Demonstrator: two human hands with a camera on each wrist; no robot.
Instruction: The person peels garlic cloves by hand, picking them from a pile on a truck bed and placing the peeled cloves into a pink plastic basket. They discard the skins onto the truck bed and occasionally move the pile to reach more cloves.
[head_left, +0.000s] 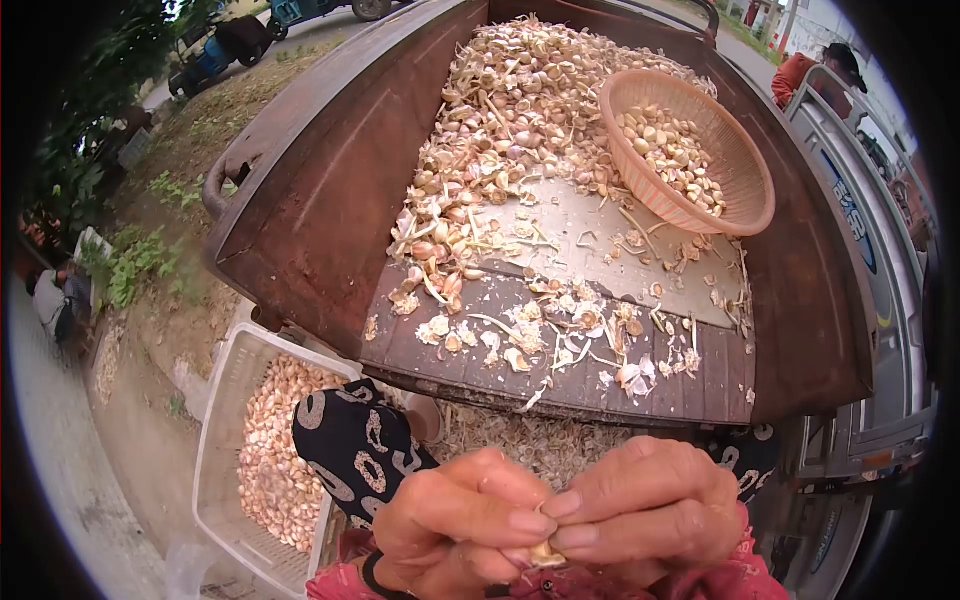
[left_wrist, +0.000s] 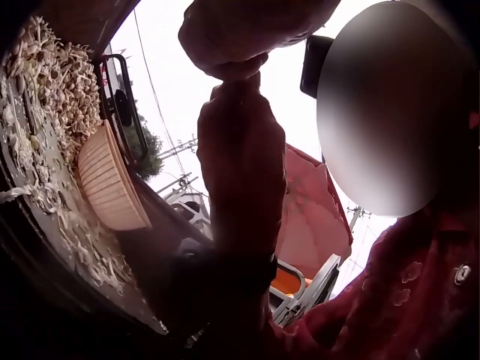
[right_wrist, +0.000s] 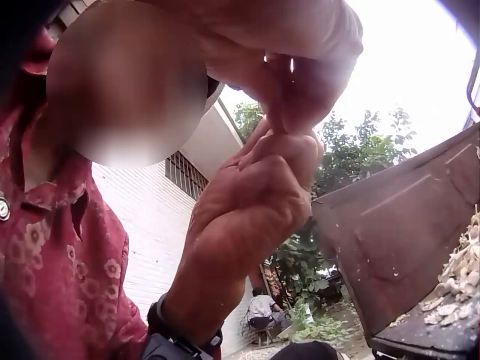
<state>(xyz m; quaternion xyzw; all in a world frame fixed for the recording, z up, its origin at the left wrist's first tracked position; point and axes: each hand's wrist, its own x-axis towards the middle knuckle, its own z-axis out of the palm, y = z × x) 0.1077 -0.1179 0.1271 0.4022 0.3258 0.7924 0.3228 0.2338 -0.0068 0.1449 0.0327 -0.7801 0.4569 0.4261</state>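
Low in the head view, in front of the truck bed, both hands meet over a small garlic clove. My left hand pinches the clove between thumb and fingers. From the other side my right hand has its thumb and fingertips drawn together at the same clove. Fingers cover most of it, and in both wrist views the two hands meet tip to tip against the sky with the clove hidden. Loose skins and stalks lie on the bed's edge beyond the hands.
A heap of unpeeled garlic fills the back of the rusty truck bed. Leaning on it, a pink plastic basket holds peeled cloves. At the lower left, a white crate contains many cloves. Another vehicle stands at the right.
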